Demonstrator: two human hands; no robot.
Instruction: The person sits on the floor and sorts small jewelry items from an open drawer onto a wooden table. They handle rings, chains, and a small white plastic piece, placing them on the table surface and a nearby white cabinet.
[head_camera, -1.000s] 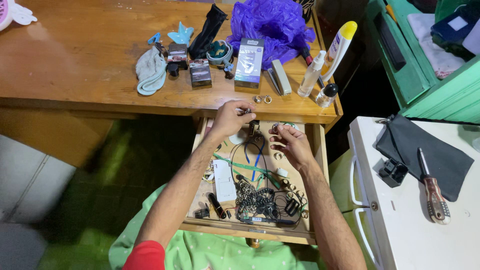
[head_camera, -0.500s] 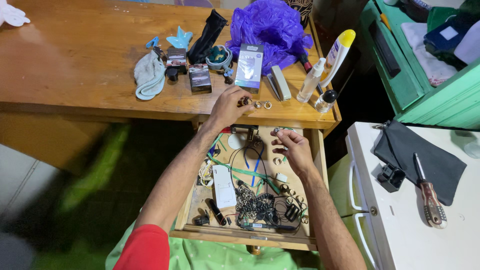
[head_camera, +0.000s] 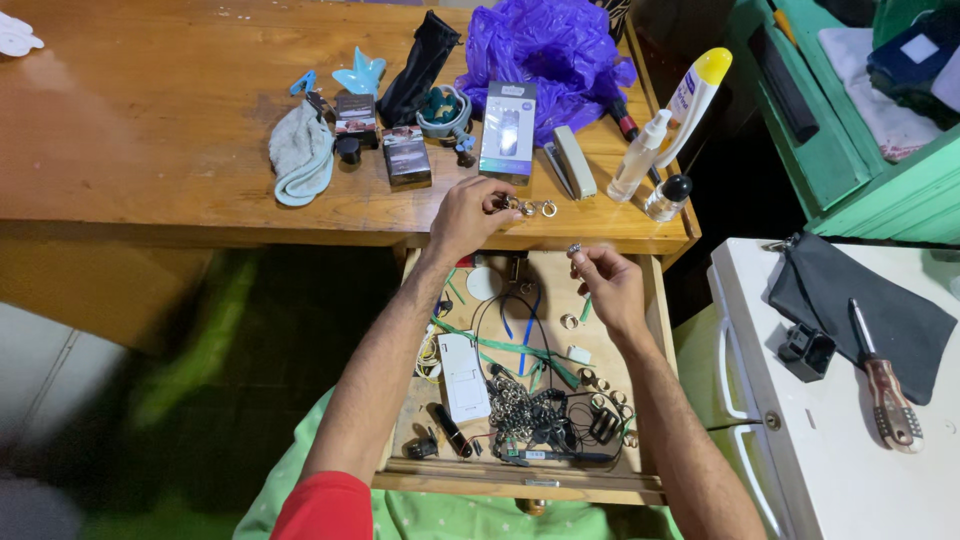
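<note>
The left hand (head_camera: 470, 212) reaches palm-down onto the wooden desk (head_camera: 150, 130), fingertips pinching a small metal ring (head_camera: 508, 203); two more rings (head_camera: 538, 208) lie just beyond those fingertips. The right hand (head_camera: 608, 280) hovers over the open drawer (head_camera: 655, 330), thumb and forefinger pressed on one tiny ring (head_camera: 575, 248).

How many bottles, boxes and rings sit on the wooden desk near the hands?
Bottles: 3, a yellow-capped bottle, a clear spray bottle, a small black-capped bottle
Boxes: 3, a grey box, two dark boxes
Rings: 2 clear of the left hand
Total: 8
</note>
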